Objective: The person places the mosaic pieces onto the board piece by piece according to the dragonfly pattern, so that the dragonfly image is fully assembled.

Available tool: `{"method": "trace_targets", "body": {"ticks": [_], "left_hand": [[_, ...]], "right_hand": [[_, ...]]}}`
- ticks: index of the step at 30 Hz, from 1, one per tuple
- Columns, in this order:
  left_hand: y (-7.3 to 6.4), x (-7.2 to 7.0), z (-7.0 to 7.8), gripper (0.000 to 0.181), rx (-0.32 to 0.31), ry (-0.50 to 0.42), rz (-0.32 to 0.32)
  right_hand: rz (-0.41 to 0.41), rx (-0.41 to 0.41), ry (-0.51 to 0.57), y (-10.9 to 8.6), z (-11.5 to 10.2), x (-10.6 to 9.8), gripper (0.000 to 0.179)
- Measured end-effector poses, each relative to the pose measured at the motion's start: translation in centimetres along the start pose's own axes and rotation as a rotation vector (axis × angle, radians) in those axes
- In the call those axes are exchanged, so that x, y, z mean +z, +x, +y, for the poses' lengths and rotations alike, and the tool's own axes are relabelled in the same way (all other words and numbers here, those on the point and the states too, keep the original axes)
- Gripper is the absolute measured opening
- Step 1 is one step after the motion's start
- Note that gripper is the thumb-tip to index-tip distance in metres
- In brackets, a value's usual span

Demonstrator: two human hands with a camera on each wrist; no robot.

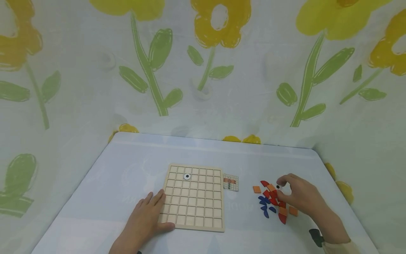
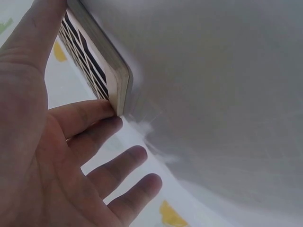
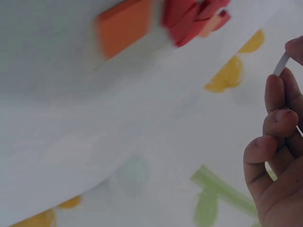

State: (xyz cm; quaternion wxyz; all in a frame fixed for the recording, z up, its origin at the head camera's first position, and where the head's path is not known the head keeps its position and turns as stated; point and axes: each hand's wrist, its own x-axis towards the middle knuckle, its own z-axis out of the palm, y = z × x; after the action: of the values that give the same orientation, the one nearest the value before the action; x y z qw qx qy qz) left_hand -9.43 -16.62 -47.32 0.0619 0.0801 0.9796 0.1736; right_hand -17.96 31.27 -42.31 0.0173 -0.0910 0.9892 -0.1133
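A square wooden grid board (image 1: 196,229) lies on the table, with a white round disc with a black dot (image 1: 187,176) in its upper part. My left hand (image 1: 144,215) rests along the board's left edge, fingers straight; the left wrist view shows fingertips and thumb touching the board's rim (image 2: 121,92). Between thumb and fingertips, my right hand (image 1: 302,195) pinches another white disc (image 3: 281,65) with a black dot, above a pile of coloured pieces. In that pile are red pieces (image 1: 274,201), orange squares (image 1: 256,189) and blue pieces (image 1: 264,207).
A small printed pattern card (image 1: 231,183) lies against the board's right side. The white table (image 1: 133,169) ends at a back edge, where a curtain with yellow flowers (image 1: 219,17) hangs behind and at the sides.
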Motion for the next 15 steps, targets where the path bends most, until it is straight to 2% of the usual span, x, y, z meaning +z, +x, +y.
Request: {"method": "trace_targets", "body": {"ticks": [6, 15], "left_hand": [[0.0, -0.1, 0.0, 0.108, 0.011, 0.007, 0.005], [0.0, 0.2, 0.0, 0.107, 0.005, 0.002, 0.006]], "right_hand": [[0.111, -0.138, 0.019, 1.5, -3.4, 0.4, 0.028], [0.219, -0.332, 0.073, 3.2, -8.0, 2.8, 0.024]]}}
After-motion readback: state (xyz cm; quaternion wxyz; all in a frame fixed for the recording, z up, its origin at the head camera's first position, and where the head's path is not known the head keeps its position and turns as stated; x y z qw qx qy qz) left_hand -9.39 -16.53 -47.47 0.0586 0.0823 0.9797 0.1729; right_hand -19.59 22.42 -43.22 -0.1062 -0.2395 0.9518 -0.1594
